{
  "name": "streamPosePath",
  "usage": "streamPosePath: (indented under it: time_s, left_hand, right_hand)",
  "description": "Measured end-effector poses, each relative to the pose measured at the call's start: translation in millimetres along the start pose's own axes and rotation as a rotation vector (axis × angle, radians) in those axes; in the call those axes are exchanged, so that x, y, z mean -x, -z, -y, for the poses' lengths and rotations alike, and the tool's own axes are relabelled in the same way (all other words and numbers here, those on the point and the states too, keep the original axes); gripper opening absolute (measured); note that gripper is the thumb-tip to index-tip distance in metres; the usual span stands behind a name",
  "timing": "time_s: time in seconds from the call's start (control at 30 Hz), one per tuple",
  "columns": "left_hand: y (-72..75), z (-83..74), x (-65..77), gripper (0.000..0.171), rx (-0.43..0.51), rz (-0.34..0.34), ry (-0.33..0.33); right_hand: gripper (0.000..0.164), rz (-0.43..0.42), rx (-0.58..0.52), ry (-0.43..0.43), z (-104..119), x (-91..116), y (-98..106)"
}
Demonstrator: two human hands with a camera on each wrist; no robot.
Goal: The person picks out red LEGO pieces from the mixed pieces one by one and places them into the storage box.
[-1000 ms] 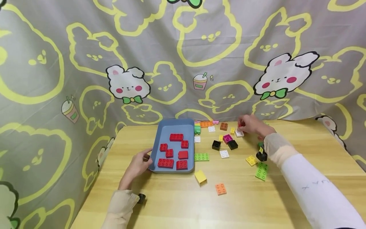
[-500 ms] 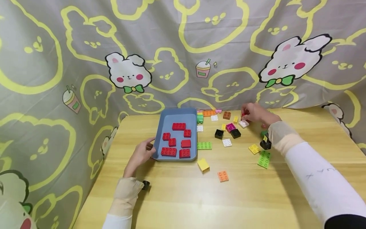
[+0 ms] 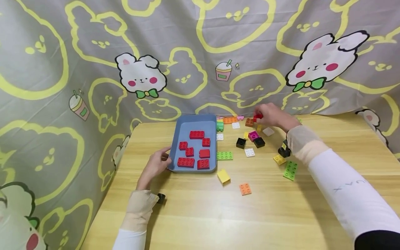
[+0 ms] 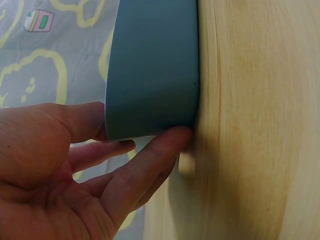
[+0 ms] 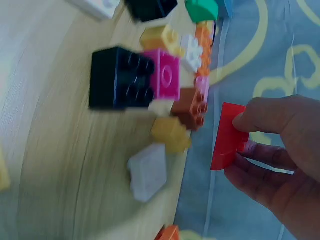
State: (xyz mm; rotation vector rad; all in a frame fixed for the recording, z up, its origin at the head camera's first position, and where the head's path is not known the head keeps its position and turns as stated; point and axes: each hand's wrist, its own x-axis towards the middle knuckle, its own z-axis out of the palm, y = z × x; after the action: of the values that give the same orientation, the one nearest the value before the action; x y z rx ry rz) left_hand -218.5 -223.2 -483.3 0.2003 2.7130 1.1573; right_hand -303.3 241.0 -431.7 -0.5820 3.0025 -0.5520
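At the tray's near left corner, my left hand [image 3: 156,163] grips the blue-grey tray [image 3: 175,139]. In the left wrist view the thumb touches the tray's rim and a fingertip meets the wall's lower edge. Several red toy bricks [image 3: 197,134] lie inside the tray. My right hand [image 3: 272,115] pinches a red brick [image 5: 230,135] between thumb and fingers, raised off the table near the back curtain. Below it in the right wrist view are a yellow brick [image 5: 171,135], a brown brick [image 5: 189,109] and a white brick [image 5: 148,172].
Beside the tray lie black bricks [image 3: 240,143], a magenta brick [image 3: 253,135], a lime plate [image 3: 225,155] and several others. A yellow block [image 3: 223,177] and an orange plate [image 3: 245,189] lie nearer the front. A patterned curtain [image 3: 187,80] hangs behind the wooden table [image 3: 200,215].
My right hand has lifted the red brick and carried it left, away from the white brick beside it. The left hand stays at the tray. The head view has tilted downward.
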Motion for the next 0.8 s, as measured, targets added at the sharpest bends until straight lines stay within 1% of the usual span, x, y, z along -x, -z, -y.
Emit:
streamPosePath:
  time_s: [0.2,0.43,0.5,0.57,0.67,0.8]
  left_hand:
    - [1.8,-1.2,-1.0,0.058,-0.019,-0.002,-0.026]
    - [2.0,1.6,-1.0,0.057,-0.035,-0.014,-0.043]
    - [1.5,1.9,-1.3,0.057,-0.034,-0.018,-0.052]
    - [0.7,1.6,-1.6,0.057,-0.026,-0.019,-0.055]
    - [-0.2,0.3,-0.7,0.057,-0.024,-0.016,-0.048]
    - [-1.2,0.2,1.7,0.057,-0.028,-0.022,-0.035]
  right_hand:
    - [0.019,0.017,-0.006,0.044,19.6,-14.1,-1.8]
    - [0.017,-0.018,0.003,0.160,47.6,-31.5,-10.1]
    - [0.017,-0.020,-0.013,0.168,57.0,-36.6,-11.9]
    - [0.015,-0.011,-0.030,0.159,66.0,-42.4,-15.0]
    - [0.013,-0.012,-0.040,0.165,78.6,-51.5,-21.9]
    - [0.017,-0.008,-0.055,0.183,94.9,-62.3,-32.3]
